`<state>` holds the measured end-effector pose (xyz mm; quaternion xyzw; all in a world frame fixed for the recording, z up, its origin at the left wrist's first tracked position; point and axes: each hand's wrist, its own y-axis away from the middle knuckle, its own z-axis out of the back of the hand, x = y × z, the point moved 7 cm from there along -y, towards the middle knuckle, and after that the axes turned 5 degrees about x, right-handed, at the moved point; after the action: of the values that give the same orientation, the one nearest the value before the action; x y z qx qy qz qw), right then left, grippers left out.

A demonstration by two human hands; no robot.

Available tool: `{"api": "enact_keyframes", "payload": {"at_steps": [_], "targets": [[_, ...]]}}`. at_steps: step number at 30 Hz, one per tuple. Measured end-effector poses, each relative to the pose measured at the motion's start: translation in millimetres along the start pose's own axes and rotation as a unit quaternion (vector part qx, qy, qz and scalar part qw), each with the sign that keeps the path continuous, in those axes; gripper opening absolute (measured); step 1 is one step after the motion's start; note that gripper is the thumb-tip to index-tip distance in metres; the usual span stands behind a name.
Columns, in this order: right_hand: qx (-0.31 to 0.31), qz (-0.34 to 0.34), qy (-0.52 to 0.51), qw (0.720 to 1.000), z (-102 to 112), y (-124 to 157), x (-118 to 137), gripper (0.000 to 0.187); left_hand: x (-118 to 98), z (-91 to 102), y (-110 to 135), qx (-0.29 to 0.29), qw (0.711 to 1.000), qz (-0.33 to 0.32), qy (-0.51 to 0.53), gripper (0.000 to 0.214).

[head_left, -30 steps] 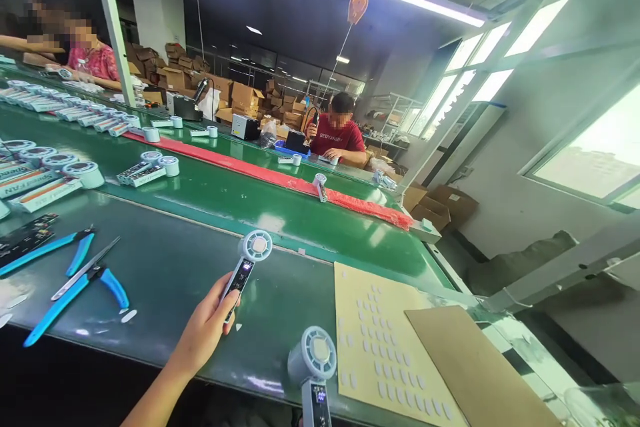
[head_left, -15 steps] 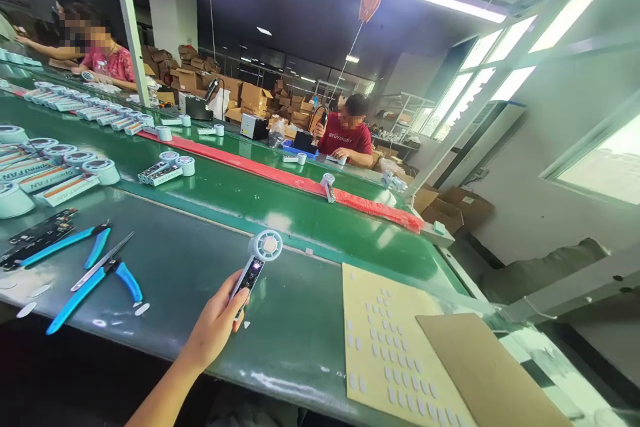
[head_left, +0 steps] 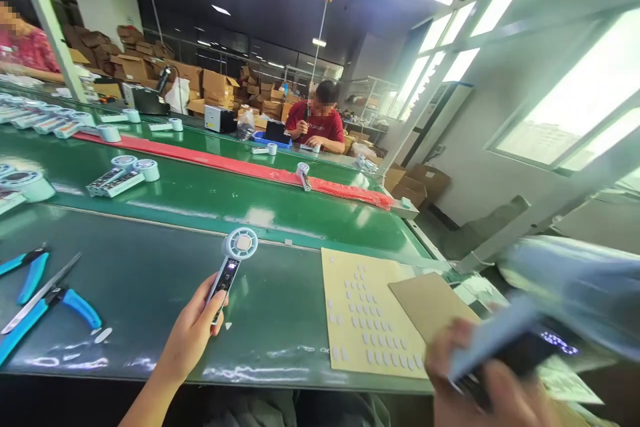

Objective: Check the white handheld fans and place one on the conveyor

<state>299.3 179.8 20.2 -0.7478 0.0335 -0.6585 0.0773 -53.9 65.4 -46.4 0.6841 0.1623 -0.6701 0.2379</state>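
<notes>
Two hands, two little fans

The left hand (head_left: 193, 330) is closed around the dark handle of a small fan (head_left: 233, 259), whose round white head lies on the green table (head_left: 150, 280) just past the fingers. The right hand (head_left: 480, 380) is blurry but wrapped tight on another fan (head_left: 525, 340), up off the table. Between the two hands lies a tan sheet (head_left: 360, 310) with rows of small pads. Blue pliers (head_left: 45, 307) lie well off to the left of the left hand
</notes>
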Motion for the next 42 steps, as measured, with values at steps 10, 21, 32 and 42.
{"api": "enact_keyframes", "payload": {"at_steps": [10, 21, 32, 42], "targets": [[-0.114, -0.139, -0.086, 0.980, 54, 15, -93, 0.041, 7, 1.9, -12, -0.007, 0.999, 0.002, -0.040, 0.061], [-0.133, -0.017, 0.366, 0.921, 122, -55, -71, 0.067, 16, 7.5, -20, 0.000, 0.995, 0.020, -0.101, 0.056], [-0.120, 0.110, 0.607, 0.778, 107, -82, -58, 0.047, 2, 0.9, -16, -0.003, 0.988, 0.010, -0.152, 0.056], [0.111, 0.153, 0.585, 0.789, -12, -89, -82, 0.026, 0, 0.3, -12, -0.011, 0.989, 0.025, -0.148, 0.060]]}}
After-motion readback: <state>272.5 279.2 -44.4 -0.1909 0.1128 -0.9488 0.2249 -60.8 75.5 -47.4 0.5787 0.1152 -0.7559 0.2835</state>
